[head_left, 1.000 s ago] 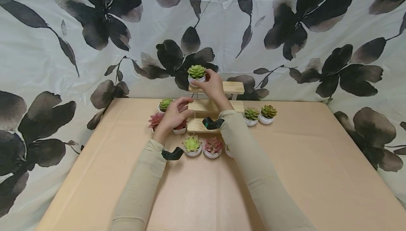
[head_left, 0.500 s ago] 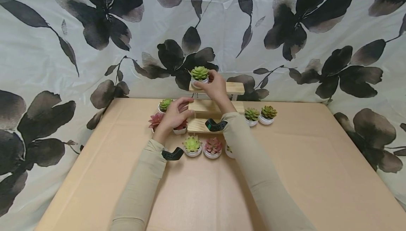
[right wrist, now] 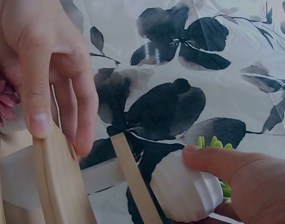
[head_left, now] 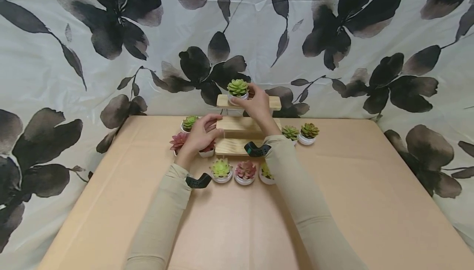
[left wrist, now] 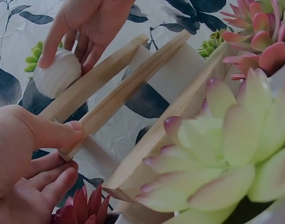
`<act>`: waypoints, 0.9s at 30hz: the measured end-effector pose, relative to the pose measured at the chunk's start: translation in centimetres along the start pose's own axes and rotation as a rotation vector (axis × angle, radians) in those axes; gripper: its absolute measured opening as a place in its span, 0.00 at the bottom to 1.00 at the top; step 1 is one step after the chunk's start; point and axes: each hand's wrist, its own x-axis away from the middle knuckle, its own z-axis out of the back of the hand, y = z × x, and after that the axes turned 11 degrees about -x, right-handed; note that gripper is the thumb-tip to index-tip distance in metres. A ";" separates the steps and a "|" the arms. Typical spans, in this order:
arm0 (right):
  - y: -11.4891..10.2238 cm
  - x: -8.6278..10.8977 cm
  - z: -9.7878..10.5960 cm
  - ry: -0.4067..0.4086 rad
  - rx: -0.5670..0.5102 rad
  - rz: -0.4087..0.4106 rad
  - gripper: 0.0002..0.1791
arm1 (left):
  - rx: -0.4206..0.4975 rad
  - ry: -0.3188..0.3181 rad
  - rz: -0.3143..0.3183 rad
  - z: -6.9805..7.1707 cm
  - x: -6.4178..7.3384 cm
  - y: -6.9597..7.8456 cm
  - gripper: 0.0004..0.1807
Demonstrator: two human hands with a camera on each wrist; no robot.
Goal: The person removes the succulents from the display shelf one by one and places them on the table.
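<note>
My right hand (head_left: 259, 106) grips a green potted succulent (head_left: 237, 88) by its white pot, upright at the top tier of a wooden shelf stand. In the right wrist view the thumb lies against the pot (right wrist: 184, 186), close over the narrow top board (right wrist: 136, 179). My left hand (head_left: 201, 135) pinches the left end of the stand's middle board (left wrist: 128, 95), thumb on top and fingers beneath. A red succulent (left wrist: 81, 207) sits just below these fingers. The lowest board (head_left: 233, 147) bears no pots where it shows.
In front of the stand stand a light green succulent (head_left: 221, 168), a pink one (head_left: 245, 171) and a green one (head_left: 266, 172) partly behind my right sleeve. More pots flank the stand, including a dark green succulent (head_left: 309, 132) on the right and a red one (head_left: 179, 141) on the left.
My right hand has carried the green succulent a little to the right along the top board. The left hand has kept its place on the middle board. The head view has shifted slightly.
</note>
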 end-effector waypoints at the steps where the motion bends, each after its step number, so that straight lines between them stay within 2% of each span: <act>1: 0.0 0.1 0.1 0.001 0.000 0.000 0.36 | 0.000 -0.001 -0.002 0.0 0.0 -0.1 0.22; 8: -0.1 0.7 0.9 0.006 -0.021 0.000 0.37 | -0.006 -0.003 -0.018 0.3 0.0 -0.3 0.23; 18: 0.0 1.9 2.5 0.021 0.011 -0.020 0.37 | -0.013 -0.026 -0.015 0.5 -0.5 0.0 0.23; 27: 0.3 2.6 3.8 0.020 -0.025 0.008 0.35 | -0.020 -0.013 -0.001 0.3 -0.8 0.0 0.23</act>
